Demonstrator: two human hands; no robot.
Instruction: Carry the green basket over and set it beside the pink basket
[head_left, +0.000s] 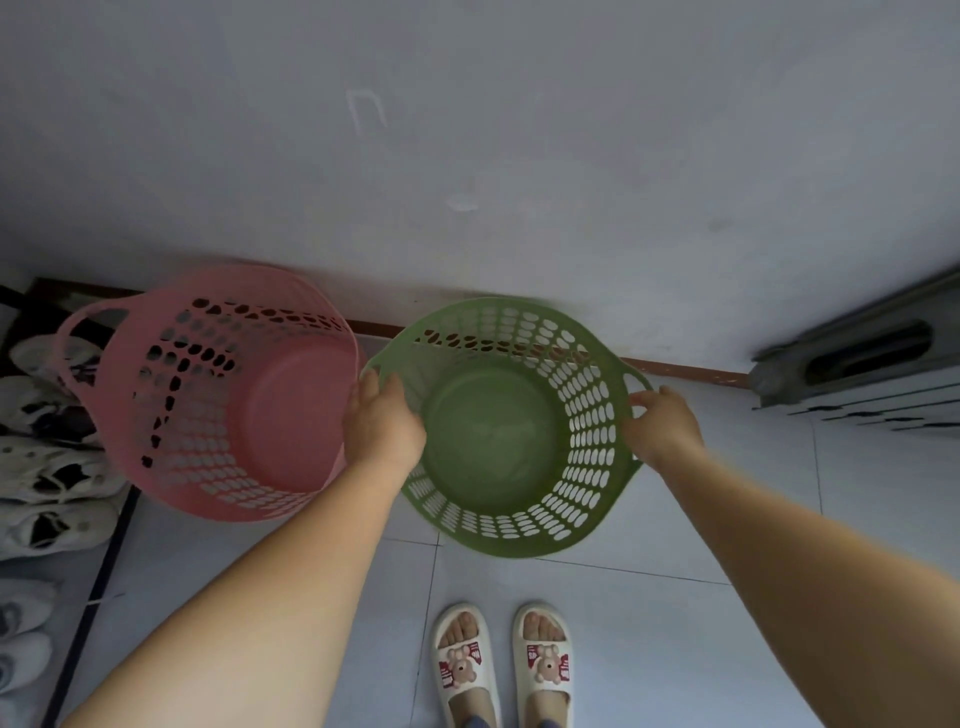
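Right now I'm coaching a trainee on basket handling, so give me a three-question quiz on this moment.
1. True or false: the green basket has laundry inside.
2. The pink basket lies on which side of the green one, by the person's own sides? A) left B) right
3. Fill in: the left hand and right hand each hold the green basket at its ___.

Key: 1 false; 2 A; 3 rim

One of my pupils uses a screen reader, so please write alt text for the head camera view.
Two bare hands grip opposite rim handles of an empty green basket, the left hand next to an empty pink basket standing by a pale wall. Below are the person's feet in white slippers on a tiled floor, with pale shoes on a rack at left.
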